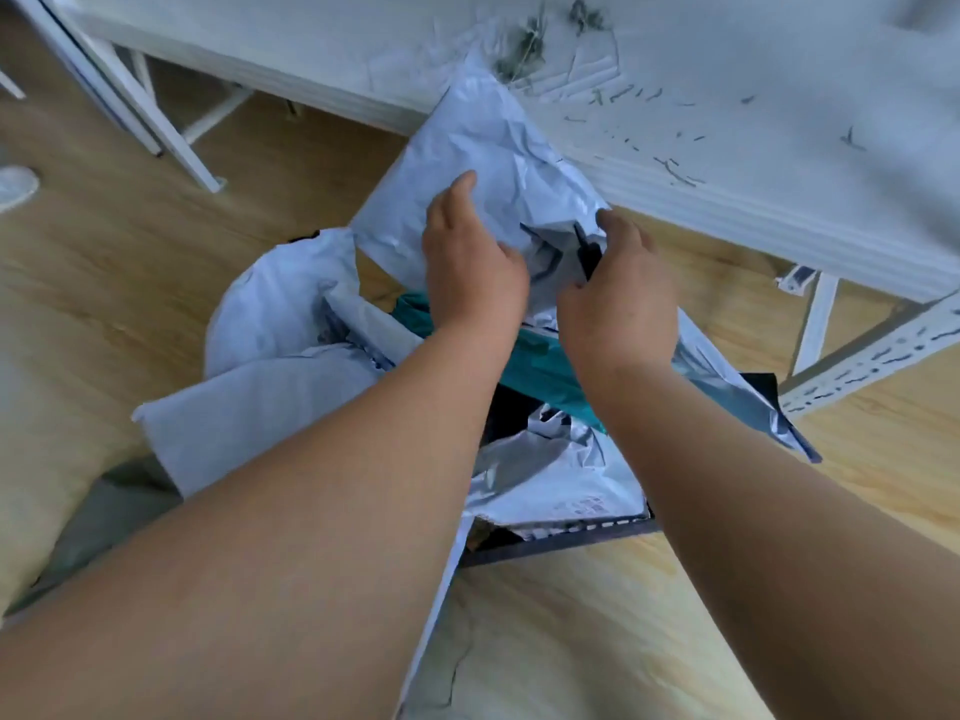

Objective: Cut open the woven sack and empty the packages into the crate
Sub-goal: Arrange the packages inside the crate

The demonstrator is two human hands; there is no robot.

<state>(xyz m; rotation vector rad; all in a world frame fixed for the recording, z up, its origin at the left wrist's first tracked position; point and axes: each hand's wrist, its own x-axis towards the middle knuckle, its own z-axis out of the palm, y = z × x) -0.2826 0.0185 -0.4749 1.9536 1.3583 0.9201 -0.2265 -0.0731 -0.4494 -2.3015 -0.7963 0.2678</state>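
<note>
gripping a white package [483, 163] from both sides, your left hand [470, 262] curls round its left edge while your right hand [618, 288] pinches its dark torn corner. it hangs above the dark crate [571, 537], where grey, white and teal packages [550, 371] lie piled, beside the white table [727, 148].

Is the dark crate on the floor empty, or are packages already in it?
Not empty: the crate holds grey packages and a teal one.
</note>
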